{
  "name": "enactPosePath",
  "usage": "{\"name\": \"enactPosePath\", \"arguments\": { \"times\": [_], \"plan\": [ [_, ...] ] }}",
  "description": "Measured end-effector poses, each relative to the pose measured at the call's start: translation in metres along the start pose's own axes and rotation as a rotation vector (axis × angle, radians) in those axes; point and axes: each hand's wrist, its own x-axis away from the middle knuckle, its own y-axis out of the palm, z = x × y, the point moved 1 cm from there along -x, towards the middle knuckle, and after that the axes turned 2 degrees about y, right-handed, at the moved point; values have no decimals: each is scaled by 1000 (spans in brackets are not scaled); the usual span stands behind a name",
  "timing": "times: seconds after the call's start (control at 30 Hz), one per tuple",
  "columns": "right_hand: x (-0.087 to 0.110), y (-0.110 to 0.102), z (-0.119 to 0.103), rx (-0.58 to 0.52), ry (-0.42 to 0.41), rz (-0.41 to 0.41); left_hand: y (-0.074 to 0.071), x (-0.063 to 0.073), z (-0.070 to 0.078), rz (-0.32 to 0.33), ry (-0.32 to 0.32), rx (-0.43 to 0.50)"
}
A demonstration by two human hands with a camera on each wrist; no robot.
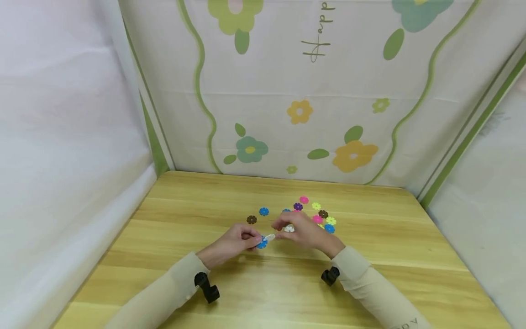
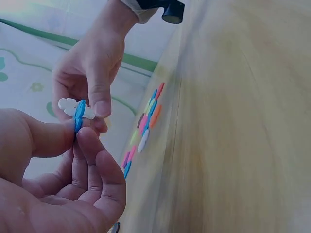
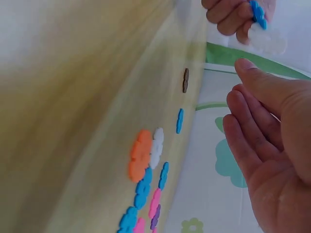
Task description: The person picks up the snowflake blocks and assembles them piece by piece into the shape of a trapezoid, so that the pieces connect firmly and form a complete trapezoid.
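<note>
My left hand pinches a blue flower-shaped interlocking disc between thumb and fingers. A white disc is joined to it at an angle, seen crossing the blue one in the left wrist view. Just to the right, my right hand has its thumb and fingertips close to the white disc. In the right wrist view, this right hand shows nearly straight fingers holding nothing, with a gap between them and the white disc.
Loose discs lie beyond and beneath the hands on the wooden table: a brown disc, a blue disc, an orange disc, a white disc, and several pink, yellow and purple ones. White fabric walls surround the table.
</note>
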Motion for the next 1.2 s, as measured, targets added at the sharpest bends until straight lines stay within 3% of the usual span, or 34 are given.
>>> {"name": "enactPosePath", "arguments": {
  "times": [0.33, 0.67, 0.97, 1.2],
  "plan": [
    [-52, 9, 14, 126, 75, -100, -5, 6, -7, 24, -20, 14],
    [-92, 32, 16, 243, 16, -137, -8, 10, -6, 24, -14, 21],
    [-104, 39, 9, 325, 61, -200, -8, 11, -7, 15, -12, 44],
    [-102, 35, 7, 271, 152, -206, -8, 12, -8, 22, -16, 46]
  ]
}}
